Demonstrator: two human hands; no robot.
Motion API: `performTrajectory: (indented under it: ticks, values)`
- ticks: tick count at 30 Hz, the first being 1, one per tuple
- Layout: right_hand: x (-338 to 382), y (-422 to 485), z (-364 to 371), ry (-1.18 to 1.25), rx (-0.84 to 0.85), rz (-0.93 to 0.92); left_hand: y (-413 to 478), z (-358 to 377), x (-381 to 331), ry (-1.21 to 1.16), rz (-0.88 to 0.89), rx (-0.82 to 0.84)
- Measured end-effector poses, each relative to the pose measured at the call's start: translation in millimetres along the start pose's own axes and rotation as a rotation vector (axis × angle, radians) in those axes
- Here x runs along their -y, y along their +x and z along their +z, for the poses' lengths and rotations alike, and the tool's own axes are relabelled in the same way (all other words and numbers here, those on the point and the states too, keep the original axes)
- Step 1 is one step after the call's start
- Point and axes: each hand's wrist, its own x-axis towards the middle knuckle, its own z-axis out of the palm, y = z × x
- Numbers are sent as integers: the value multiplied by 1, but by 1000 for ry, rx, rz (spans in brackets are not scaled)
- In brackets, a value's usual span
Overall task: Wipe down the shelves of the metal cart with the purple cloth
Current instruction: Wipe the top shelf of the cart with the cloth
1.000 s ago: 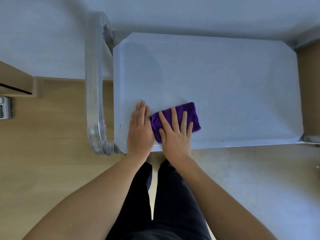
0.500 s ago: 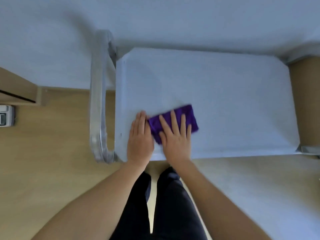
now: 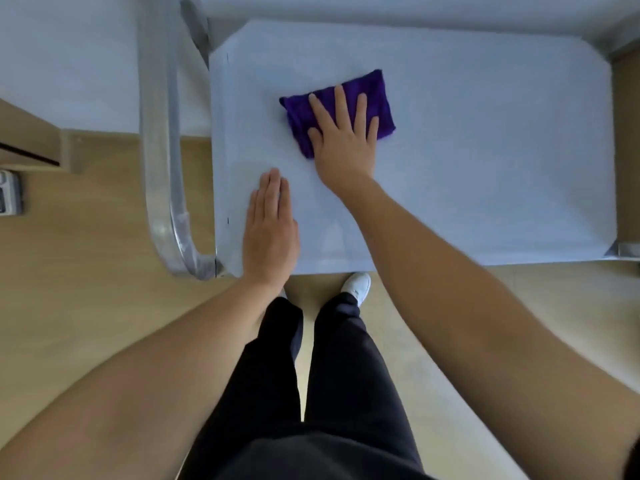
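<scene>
Since the earlier frame the right hand has pushed the purple cloth away from the near edge and out over the far left part of the metal cart's top shelf. Its fingers are straight and spread, pressing flat on the folded cloth. Cloth and left hand, touching before, now lie well apart. The left hand stays flat at the near left corner, fingers straight and together, beside the cart's handle.
</scene>
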Motion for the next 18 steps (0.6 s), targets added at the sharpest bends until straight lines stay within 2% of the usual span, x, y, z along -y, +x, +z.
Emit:
performTrajectory:
  ticks: [3, 6, 10, 13, 15, 18]
  values:
    - [-5, -77, 22, -7, -84, 20, 0, 2, 0, -17, -12, 0]
    - [-18, -132, 32, -11, -43, 18, 1, 0, -3, -30, -37, -8]
    - [-42, -145, 25, -30, -12, 25, 2, -9, -14, -45, 32, -12]
    - [-67, -146, 18, -10, -22, 150, 13, -8, -44, -74, 152, -23]
    - [-81, -149, 14, 12, -25, 208, 23, -2, -67, -103, 181, -10]
    - [-85, -154, 15, 16, -28, 191, 32, 13, -80, -141, 172, 38]
